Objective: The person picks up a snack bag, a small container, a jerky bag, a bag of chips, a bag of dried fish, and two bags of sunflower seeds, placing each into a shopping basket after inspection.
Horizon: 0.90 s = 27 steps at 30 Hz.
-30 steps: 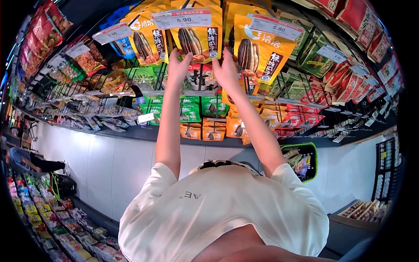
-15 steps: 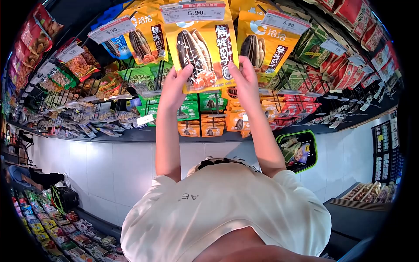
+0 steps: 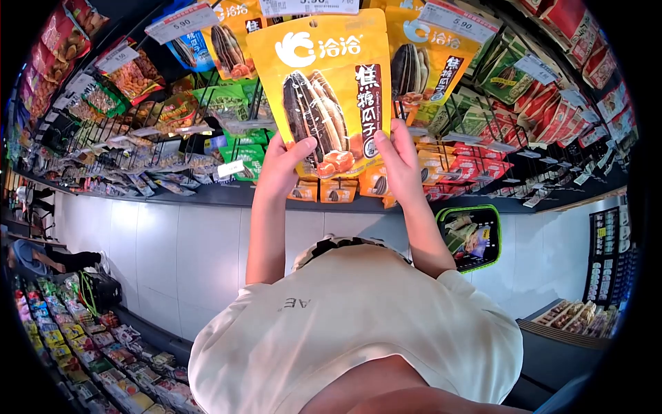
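A yellow bag of sunflower seeds (image 3: pixel 324 96) is held up in front of me, its printed face toward the camera. My left hand (image 3: pixel 281 165) grips its lower left edge, thumb on the front and the fingers mostly behind. At the lower right edge, my right hand (image 3: pixel 400 159) pinches it the same way. Matching yellow bags (image 3: pixel 424 58) hang on the rack close behind. A price tag (image 3: pixel 310 5) reading 5.90 sits just above the held bag's top.
Racks of snack packets curve around the front, with green packets (image 3: pixel 245 155) and red packets (image 3: pixel 476 169) lower down. A black basket with a green rim (image 3: pixel 498 238) stands on the floor to the right, packets inside. Far left, a person's arm and a dark bag (image 3: pixel 100 293) show.
Both hands have drawn the seed bag down toward me, away from the price tag that covered its top. The bag now looks larger and its logo shows.
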{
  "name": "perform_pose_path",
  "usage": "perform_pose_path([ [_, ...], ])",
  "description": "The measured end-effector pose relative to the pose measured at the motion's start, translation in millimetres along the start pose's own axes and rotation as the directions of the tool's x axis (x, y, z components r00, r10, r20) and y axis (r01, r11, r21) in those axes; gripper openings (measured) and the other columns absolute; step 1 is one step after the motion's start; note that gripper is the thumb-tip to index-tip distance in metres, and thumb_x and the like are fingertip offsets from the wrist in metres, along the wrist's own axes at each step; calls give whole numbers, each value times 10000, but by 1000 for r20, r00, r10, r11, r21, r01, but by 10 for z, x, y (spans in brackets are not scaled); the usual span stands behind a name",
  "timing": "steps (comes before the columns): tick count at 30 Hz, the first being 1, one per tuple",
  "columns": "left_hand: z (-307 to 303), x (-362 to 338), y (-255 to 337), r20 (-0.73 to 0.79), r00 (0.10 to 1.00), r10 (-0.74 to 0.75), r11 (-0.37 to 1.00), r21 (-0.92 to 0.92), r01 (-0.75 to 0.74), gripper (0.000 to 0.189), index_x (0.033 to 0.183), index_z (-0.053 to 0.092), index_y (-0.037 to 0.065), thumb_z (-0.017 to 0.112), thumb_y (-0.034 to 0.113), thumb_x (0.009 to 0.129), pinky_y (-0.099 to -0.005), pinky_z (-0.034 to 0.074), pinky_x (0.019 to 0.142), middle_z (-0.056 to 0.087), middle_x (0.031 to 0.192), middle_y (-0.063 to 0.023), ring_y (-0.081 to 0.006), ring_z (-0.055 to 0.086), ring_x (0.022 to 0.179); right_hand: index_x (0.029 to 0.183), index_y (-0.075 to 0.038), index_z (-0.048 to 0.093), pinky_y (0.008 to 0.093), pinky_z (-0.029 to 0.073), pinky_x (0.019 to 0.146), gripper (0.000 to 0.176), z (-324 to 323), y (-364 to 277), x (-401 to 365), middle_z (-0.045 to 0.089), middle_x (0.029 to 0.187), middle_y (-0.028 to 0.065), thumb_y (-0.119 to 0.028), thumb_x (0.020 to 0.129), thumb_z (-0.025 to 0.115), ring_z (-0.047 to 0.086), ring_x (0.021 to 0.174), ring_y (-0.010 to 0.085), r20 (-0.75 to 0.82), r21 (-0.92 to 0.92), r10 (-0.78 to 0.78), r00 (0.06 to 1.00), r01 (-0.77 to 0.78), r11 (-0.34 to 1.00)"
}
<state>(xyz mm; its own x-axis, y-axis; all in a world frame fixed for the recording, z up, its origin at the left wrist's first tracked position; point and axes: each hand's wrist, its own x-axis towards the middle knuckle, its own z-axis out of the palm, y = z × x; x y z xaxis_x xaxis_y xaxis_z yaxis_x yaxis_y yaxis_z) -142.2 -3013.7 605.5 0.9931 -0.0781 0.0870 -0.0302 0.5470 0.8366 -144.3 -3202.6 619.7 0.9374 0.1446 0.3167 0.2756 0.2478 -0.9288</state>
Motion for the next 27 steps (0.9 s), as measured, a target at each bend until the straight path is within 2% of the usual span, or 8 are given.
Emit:
perform_pose_path([
  [5, 23, -95, -91, 18, 998, -54, 998, 28, 54, 309, 1014, 510, 21, 601, 95, 728, -244, 412, 739, 574, 935, -35, -94, 527, 825, 964, -21, 427, 176, 337, 687, 147, -108, 69, -81, 463, 853, -9, -140, 879, 414, 397, 751, 33, -4, -7, 13, 1000, -13, 1000],
  [8, 85, -134, -117, 18, 998, -62, 998, 33, 62, 311, 1022, 511, 21, 598, 94, 733, -244, 409, 748, 574, 944, -37, -95, 527, 829, 970, -21, 429, 174, 336, 687, 153, -156, 112, -125, 471, 854, -8, -144, 880, 414, 403, 753, 32, -17, 70, 59, 998, -58, 996],
  [18, 102, -153, -160, 55, 996, -69, 996, 67, 65, 310, 1034, 500, 8, 587, 111, 755, -249, 401, 769, 566, 969, -38, -92, 521, 840, 986, -23, 430, 170, 341, 707, 172, -187, 88, -207, 497, 878, 0, -161, 883, 413, 420, 780, 25, -34, 74, 120, 992, -117, 990],
  [20, 104, -156, -178, 75, 997, -17, 996, 88, 11, 323, 1051, 483, 2, 574, 145, 777, -248, 401, 771, 554, 973, -34, -84, 511, 838, 991, -23, 440, 175, 347, 714, 165, -176, 77, -218, 509, 885, 0, -142, 879, 416, 432, 793, 25, -33, 121, 144, 989, -139, 983],
  [22, 106, -152, -164, 53, 996, -76, 992, 109, 70, 312, 1074, 461, -4, 500, 196, 838, -238, 404, 755, 540, 968, -40, -72, 496, 848, 1039, -26, 449, 211, 395, 734, 191, -203, 120, -226, 531, 925, 18, -99, 869, 403, 501, 827, 57, -54, 261, 190, 980, -170, 950],
  [24, 191, -162, -120, 14, 998, -68, 989, 131, 66, 329, 1085, 452, -4, 434, 246, 872, -245, 409, 748, 539, 971, -45, -74, 498, 843, 1041, -26, 454, 231, 404, 753, 195, -227, 157, -239, 536, 945, 27, -91, 862, 412, 512, 855, 75, -62, 298, 218, 974, -191, 935],
  [26, 38, -136, -164, 50, 994, -97, 990, 104, 91, 361, 1102, 440, -7, 404, 275, 880, -256, 408, 763, 538, 979, -52, -89, 503, 856, 1052, -21, 451, 236, 402, 768, 208, -199, 143, -245, 534, 963, 36, -93, 860, 415, 511, 872, 80, -59, 422, 271, 961, -222, 879],
  [27, 15, -135, -153, 84, 990, -117, 991, 79, 110, 394, 1118, 428, -11, 374, 304, 888, -268, 407, 778, 538, 988, -59, -103, 509, 869, 1029, -18, 464, 219, 405, 701, 187, -168, 126, -249, 534, 916, 20, -89, 862, 418, 501, 805, 61, -95, 483, 314, 945, -231, 844],
])
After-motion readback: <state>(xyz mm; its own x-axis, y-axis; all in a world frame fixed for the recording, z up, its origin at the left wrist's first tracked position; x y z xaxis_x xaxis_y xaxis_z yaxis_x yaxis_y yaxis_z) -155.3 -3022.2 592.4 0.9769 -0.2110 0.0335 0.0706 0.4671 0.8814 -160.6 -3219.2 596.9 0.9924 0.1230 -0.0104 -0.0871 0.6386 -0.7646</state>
